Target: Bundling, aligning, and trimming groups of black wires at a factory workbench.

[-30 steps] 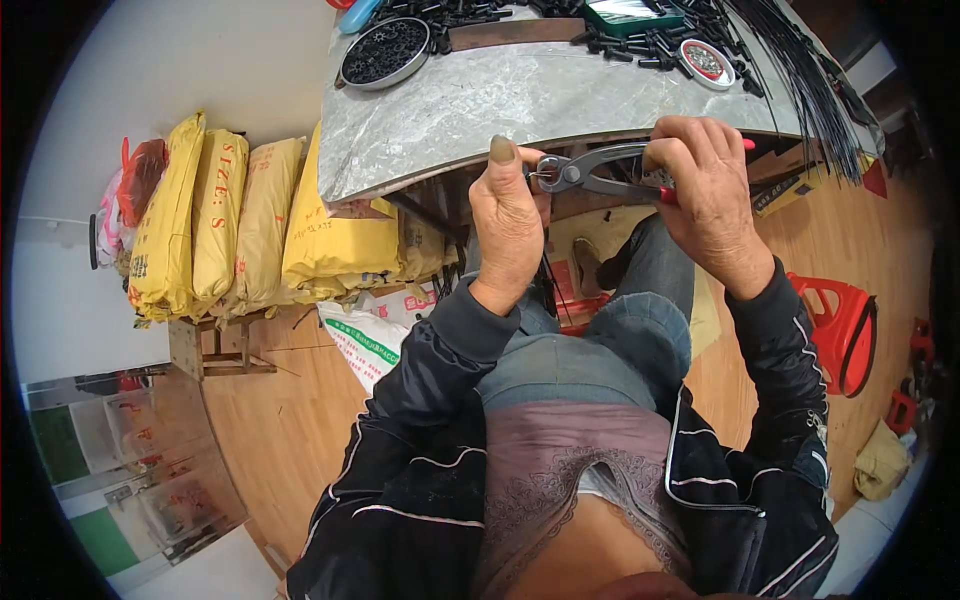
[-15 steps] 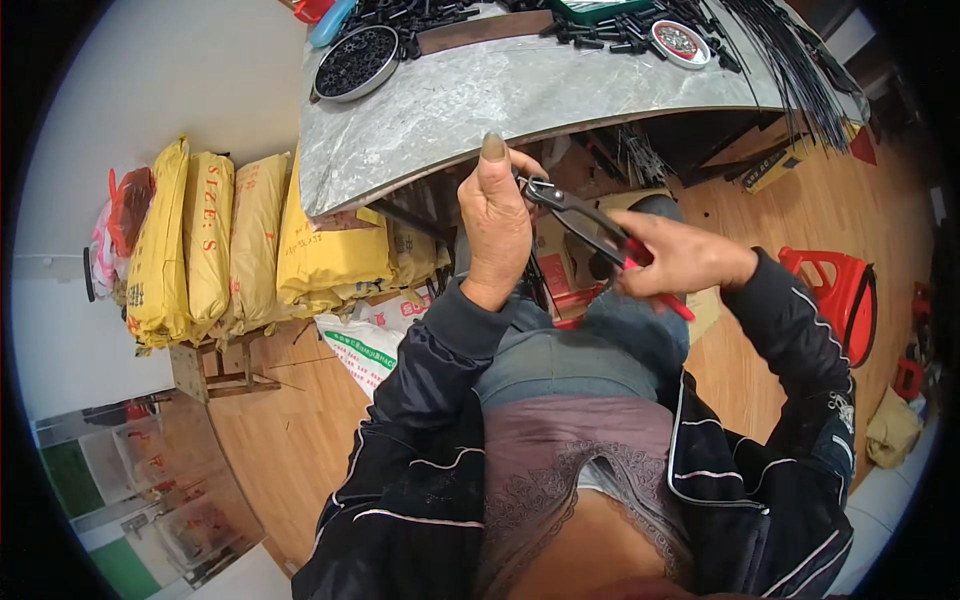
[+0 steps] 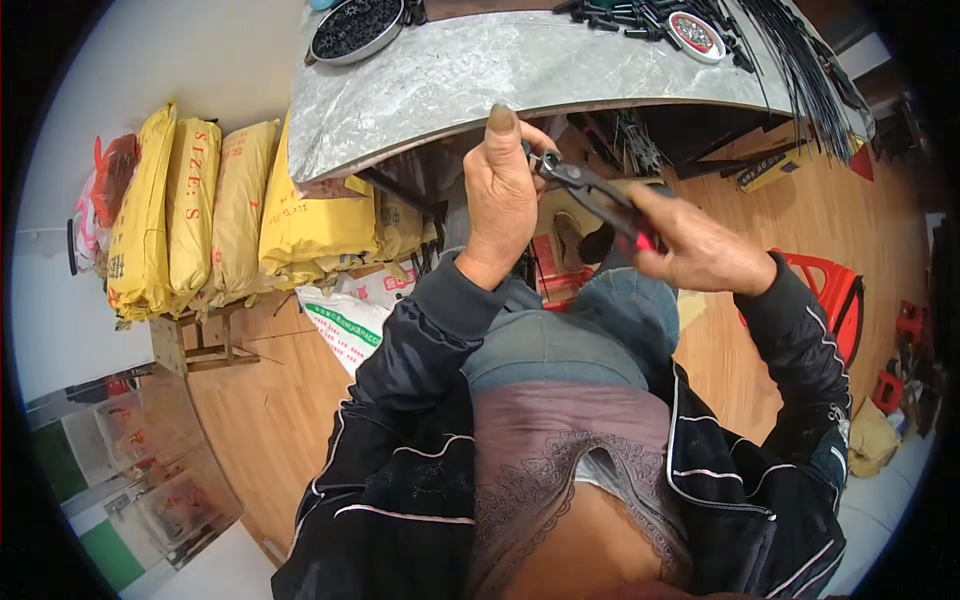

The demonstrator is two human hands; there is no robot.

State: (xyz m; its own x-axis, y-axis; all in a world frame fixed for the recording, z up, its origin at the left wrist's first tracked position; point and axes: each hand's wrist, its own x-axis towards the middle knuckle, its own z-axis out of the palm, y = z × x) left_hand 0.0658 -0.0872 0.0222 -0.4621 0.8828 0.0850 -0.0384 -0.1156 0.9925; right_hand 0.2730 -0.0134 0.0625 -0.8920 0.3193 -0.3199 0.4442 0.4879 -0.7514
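In the head view, the right hand (image 3: pixel 700 240) is wrapped around the handles of the dark pliers (image 3: pixel 590 190), and it looks a bit blurry; the left hand (image 3: pixel 500 205) has its thumb sticking up and its fingers curled, just by the nose of the pliers; I cannot tell what its fingers pinch, because they are mostly hidden; the pliers are between the two hands, just past the near edge of the gray stone-patterned table (image 3: pixel 440 90), and they slant down to the right; on the far left of the table is a round tray (image 3: pixel 386 42) full of tiny black parts (image 3: pixel 355 28); on the far right, a small white dish (image 3: pixel 709 58) holds shiny bits, beside a pile of black plastic pegs (image 3: pixel 640 22); long thin black rods (image 3: pixel 795 75) hang over the right edge; yellow sacks (image 3: pixel 195 215) lean in a row on the left; a red chair (image 3: pixel 825 300) is on the right.
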